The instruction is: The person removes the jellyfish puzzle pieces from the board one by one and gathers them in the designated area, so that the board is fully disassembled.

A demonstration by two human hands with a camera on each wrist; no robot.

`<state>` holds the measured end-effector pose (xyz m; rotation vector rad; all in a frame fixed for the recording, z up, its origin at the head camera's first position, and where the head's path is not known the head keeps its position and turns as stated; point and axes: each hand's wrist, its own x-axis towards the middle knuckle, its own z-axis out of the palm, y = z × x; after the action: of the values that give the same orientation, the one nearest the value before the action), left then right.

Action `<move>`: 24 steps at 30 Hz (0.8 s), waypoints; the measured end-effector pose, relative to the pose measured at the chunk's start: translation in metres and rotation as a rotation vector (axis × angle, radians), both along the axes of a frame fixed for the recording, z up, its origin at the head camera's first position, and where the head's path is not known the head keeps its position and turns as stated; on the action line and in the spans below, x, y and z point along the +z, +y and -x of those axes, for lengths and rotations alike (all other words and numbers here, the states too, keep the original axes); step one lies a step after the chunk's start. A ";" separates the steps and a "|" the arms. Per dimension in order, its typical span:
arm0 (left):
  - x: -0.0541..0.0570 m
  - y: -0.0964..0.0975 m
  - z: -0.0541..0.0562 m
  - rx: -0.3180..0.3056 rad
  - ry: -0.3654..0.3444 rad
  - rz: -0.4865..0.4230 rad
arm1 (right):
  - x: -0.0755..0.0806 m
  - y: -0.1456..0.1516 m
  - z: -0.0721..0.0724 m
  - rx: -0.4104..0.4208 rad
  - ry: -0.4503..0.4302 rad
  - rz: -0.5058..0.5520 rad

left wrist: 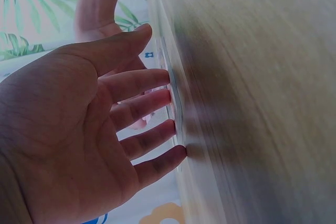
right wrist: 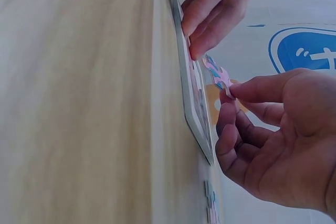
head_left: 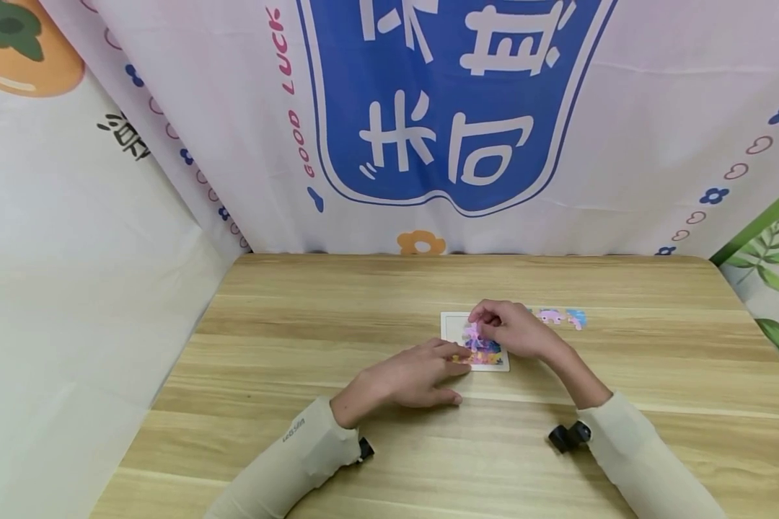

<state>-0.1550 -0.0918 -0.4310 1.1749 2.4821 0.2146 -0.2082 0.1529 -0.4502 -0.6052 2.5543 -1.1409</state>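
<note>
A small white puzzle tray [head_left: 453, 329] lies on the table, its lower part filled with colourful joined pieces [head_left: 487, 357]. My left hand [head_left: 420, 376] reaches in from the left. Its fingers are spread and nearly straight, and the fingertips [left wrist: 167, 98] rest at the tray's near left side. Over the tray, my right hand [head_left: 516, 328] pinches a pink and blue jigsaw piece [right wrist: 216, 73] between thumb and index finger. In the right wrist view that piece is tilted and stands off the tray's surface, with the other fingers curled below it.
Several loose jigsaw pieces [head_left: 550, 316] lie right of the tray, partly behind my right hand. The wood-grain table [head_left: 298, 324] ends at a printed cloth backdrop [head_left: 363, 223]. Small black devices [head_left: 568, 437] sit at both cuffs.
</note>
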 end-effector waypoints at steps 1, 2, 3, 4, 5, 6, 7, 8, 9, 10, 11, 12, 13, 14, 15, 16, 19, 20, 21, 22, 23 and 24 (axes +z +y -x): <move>0.000 0.000 0.000 -0.002 0.001 0.001 | 0.000 0.001 0.000 -0.002 0.002 0.001; -0.001 0.000 0.000 -0.005 0.003 0.002 | 0.000 0.003 0.000 -0.004 0.004 0.000; -0.001 0.000 0.000 -0.006 0.002 0.001 | -0.001 0.005 0.000 -0.001 0.010 0.002; -0.001 0.000 0.000 -0.008 0.003 0.002 | -0.002 0.007 0.000 -0.002 0.011 0.000; -0.001 0.000 0.000 -0.010 0.005 0.003 | -0.002 0.009 0.000 -0.003 0.012 -0.003; -0.002 0.000 -0.001 -0.013 0.009 0.004 | -0.003 0.012 -0.001 -0.006 0.011 -0.006; -0.001 0.000 -0.001 -0.015 0.011 0.003 | -0.003 0.014 -0.001 -0.006 0.014 -0.011; -0.001 0.000 -0.001 -0.015 0.012 0.002 | -0.003 0.017 -0.001 -0.007 0.016 -0.015; -0.001 0.000 -0.001 -0.015 0.011 0.001 | -0.002 0.020 -0.001 -0.007 0.017 -0.017; -0.001 0.000 -0.001 -0.014 0.013 0.001 | -0.002 0.022 -0.002 -0.011 0.015 -0.019; -0.001 0.000 -0.001 -0.014 0.015 0.000 | -0.002 0.025 -0.002 -0.012 0.014 -0.017; -0.001 0.000 -0.002 -0.013 0.016 0.000 | -0.001 0.028 -0.002 -0.014 0.012 -0.014; -0.001 0.000 -0.002 -0.012 0.014 0.000 | -0.001 0.030 -0.003 -0.015 0.009 -0.010; 0.000 0.000 -0.002 -0.011 0.014 0.000 | 0.000 0.033 -0.003 -0.018 0.007 -0.006; 0.000 0.000 -0.002 -0.009 0.011 0.001 | 0.001 0.035 -0.003 -0.020 0.003 -0.002; 0.000 0.000 -0.002 -0.008 0.011 0.002 | 0.001 0.037 -0.003 -0.024 0.002 0.000; 0.000 0.001 -0.001 -0.006 0.011 0.005 | 0.003 0.044 -0.004 -0.029 0.005 0.003; 0.000 0.001 -0.001 -0.006 0.011 0.005 | 0.003 0.047 -0.005 -0.032 0.008 0.001; 0.000 0.001 -0.001 -0.007 0.013 0.005 | 0.004 0.049 -0.005 -0.034 0.011 0.000; 0.000 0.001 -0.001 -0.008 0.015 0.005 | 0.004 0.051 -0.006 -0.039 0.015 -0.002; 0.000 0.001 -0.001 -0.010 0.015 0.003 | 0.004 0.053 -0.006 -0.041 0.018 -0.004; 0.000 0.000 -0.001 -0.012 0.016 0.003 | 0.005 0.054 -0.006 -0.044 0.022 -0.008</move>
<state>-0.1539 -0.0914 -0.4312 1.1943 2.4879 0.1985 -0.2020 0.2073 -0.4457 -0.5649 2.6014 -1.1440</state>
